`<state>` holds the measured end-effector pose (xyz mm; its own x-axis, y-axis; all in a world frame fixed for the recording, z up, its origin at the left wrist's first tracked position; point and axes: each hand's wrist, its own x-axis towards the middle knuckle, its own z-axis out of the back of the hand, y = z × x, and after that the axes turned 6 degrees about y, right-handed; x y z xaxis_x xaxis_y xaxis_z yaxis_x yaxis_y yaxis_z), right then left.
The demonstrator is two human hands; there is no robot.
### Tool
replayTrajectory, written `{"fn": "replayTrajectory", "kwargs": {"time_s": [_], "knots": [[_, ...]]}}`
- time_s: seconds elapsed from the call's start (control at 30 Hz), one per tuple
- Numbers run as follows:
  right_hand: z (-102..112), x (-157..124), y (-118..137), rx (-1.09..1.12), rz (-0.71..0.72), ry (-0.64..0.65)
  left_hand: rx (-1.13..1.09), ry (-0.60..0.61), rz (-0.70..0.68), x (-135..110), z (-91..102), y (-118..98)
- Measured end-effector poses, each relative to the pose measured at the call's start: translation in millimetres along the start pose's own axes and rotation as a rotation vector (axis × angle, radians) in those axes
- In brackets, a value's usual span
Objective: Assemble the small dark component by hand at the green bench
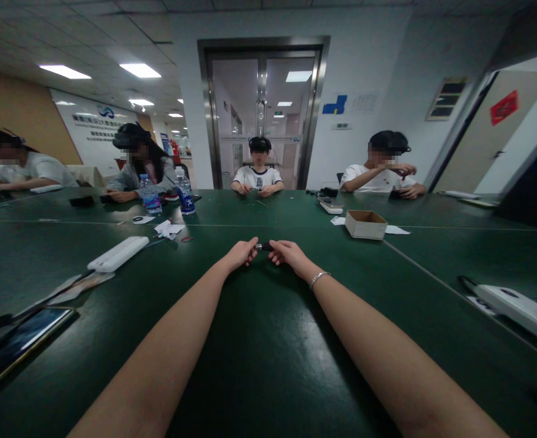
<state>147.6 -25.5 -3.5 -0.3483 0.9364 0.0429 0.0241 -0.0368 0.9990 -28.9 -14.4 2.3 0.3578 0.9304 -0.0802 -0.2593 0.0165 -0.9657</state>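
Observation:
Both my arms reach out over the dark green table (259, 365). Between my hands is a small black piece with a silver metal end (263, 246); its exact kind is too small to make out. The thumb and fingers of my left hand (241, 254) pinch it at the silver end. My right hand (290, 255), with a bracelet (319, 279) at the wrist, pinches the black end. The piece lies roughly level, just above the tabletop. My fingertips cover part of both its ends.
White power strips (118, 253) lie left and right. A phone (22, 340) is at the near left. Bottles (185, 191) and paper scraps (168, 229) stand beyond. An open box (365, 224) is at right. Several people sit around the table, one person (258, 176) opposite.

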Motion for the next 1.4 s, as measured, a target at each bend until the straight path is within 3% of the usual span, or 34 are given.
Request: {"fn": "replayTrajectory", "kwargs": {"time_s": [0.77, 1.4], "knots": [[-0.4, -1.5, 1.9, -0.009, 0.002, 0.003, -0.03, 0.021, 0.037, -5.2, -2.4, -6.7], [-1.7, -2.3, 3.7, -0.012, -0.009, 0.001, -0.015, -0.005, 0.033, 1.1, -3.1, -0.1]]}}
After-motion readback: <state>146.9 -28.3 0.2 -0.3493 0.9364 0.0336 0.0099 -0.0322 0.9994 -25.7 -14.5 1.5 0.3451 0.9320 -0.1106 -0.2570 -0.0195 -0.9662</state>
